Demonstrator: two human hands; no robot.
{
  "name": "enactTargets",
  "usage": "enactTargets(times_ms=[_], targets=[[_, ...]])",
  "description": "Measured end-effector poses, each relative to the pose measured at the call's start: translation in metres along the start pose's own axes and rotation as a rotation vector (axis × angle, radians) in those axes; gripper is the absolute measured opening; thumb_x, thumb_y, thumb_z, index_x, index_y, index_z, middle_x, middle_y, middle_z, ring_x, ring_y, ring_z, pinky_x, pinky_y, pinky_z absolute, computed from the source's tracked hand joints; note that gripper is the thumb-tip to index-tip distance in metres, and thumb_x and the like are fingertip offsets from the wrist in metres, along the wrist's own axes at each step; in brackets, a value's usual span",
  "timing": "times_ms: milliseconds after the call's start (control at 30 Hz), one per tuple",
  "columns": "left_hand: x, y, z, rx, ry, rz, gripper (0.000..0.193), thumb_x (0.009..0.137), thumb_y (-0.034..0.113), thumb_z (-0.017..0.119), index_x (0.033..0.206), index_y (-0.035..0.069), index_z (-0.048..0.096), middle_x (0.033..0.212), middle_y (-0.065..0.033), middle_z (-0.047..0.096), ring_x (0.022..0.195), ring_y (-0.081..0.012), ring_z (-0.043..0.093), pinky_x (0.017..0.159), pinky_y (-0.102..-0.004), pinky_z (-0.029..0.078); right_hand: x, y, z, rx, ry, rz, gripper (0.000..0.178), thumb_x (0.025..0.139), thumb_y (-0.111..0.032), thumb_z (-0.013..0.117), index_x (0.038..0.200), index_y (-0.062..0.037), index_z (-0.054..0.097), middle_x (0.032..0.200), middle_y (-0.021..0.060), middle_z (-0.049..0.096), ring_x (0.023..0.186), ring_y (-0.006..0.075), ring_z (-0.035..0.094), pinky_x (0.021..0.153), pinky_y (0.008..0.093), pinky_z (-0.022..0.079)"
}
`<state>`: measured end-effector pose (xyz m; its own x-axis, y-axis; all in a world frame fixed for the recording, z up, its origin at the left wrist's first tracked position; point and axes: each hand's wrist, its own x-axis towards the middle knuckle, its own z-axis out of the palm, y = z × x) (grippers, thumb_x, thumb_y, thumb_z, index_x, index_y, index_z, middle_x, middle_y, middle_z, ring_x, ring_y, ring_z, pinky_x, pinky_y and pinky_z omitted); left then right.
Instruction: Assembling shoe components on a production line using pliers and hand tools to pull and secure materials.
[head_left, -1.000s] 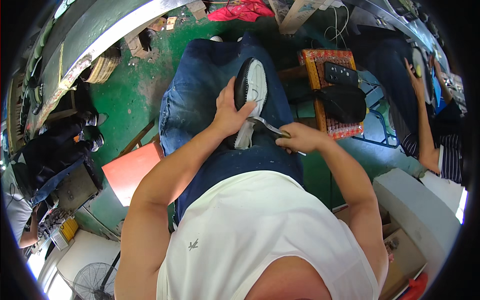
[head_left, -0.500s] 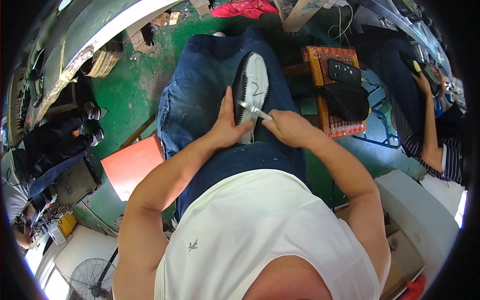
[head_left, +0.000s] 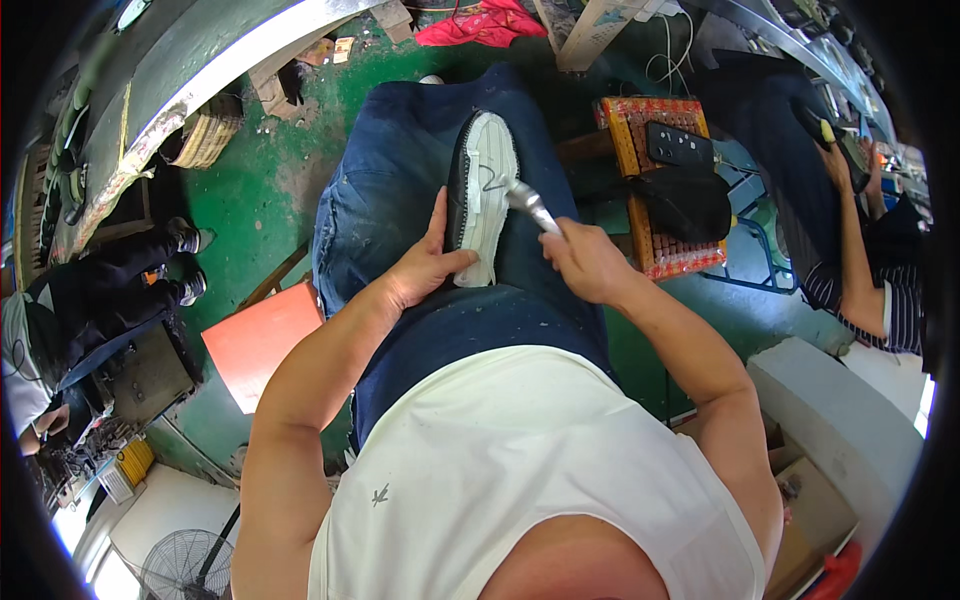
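Observation:
Sole up on my lap, a dark shoe (head_left: 487, 220) points its toe away from me. Its pale sole carries a hand-drawn mark, and stitching shows along the dark edge. My left hand (head_left: 428, 268) grips it near the heel, thumb over the sole and fingers along the left side. In my right hand (head_left: 590, 264), closed round the handle, is a hammer (head_left: 530, 204). Its metal head is at the sole's right edge; whether it touches, I cannot tell.
To the right, a beaded stool (head_left: 640, 215) bears a phone (head_left: 680, 145) and a black pouch (head_left: 685, 203). A pink box (head_left: 262, 345) stands left of my legs. Workbenches line both far sides. A co-worker at right holds a shoe (head_left: 845, 150); another person sits at left.
The hammer head has come off the middle of the sole toward its right edge, and my right hand has shifted right and nearer. The shoe and my left hand have moved slightly left.

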<state>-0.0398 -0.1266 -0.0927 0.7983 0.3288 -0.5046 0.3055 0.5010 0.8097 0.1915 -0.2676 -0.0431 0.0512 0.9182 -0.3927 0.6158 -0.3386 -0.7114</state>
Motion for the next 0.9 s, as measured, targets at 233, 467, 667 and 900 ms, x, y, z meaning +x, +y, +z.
enactTargets(times_ms=[233,467,667,900], targets=[[0.006,0.018,-0.004,-0.074,0.212,0.066,0.086,0.096,0.012,0.065,0.163,0.008,0.011,0.153,-0.0153,0.043,0.136,-0.0206,0.045,0.112,-0.0311,0.037,0.027,0.009,-0.034,0.492,-0.031,0.194,0.046,0.107,-0.04,0.044,0.097,0.002,0.062,0.08,0.0097,0.066,0.068,0.0181,0.065,0.066,0.034,0.052],[-0.034,0.143,-0.032,-0.307,0.118,0.264,0.074,0.091,0.003,0.063,0.157,0.0,0.03,0.158,-0.0157,0.04,0.145,-0.0249,0.038,0.118,-0.0374,0.029,0.04,0.016,-0.173,0.15,0.525,-0.066,0.034,0.103,-0.032,0.054,0.105,0.0004,0.063,0.081,0.0151,0.067,0.071,0.0285,0.067,0.066,0.0391,0.051],[0.055,0.347,-0.059,-0.12,0.167,0.455,0.076,0.094,0.01,0.065,0.158,0.0,0.026,0.149,-0.0182,0.05,0.129,-0.026,0.057,0.108,-0.0385,0.046,0.131,0.031,-0.34,-0.474,1.009,-0.023,0.038,0.098,-0.039,0.06,0.1,-0.001,0.059,0.087,0.0235,0.065,0.084,0.0463,0.063,0.072,0.052,0.048],[0.279,0.512,-0.071,0.162,0.355,0.449,0.051,0.094,0.005,0.063,0.143,-0.003,0.048,0.121,-0.0164,0.067,0.101,-0.0236,0.069,0.087,-0.0378,0.057,0.214,0.125,-0.427,-0.672,1.029,0.239,0.048,0.095,-0.041,0.064,0.114,0.0032,0.06,0.108,0.0244,0.067,0.103,0.044,0.063,0.09,0.0493,0.049]])
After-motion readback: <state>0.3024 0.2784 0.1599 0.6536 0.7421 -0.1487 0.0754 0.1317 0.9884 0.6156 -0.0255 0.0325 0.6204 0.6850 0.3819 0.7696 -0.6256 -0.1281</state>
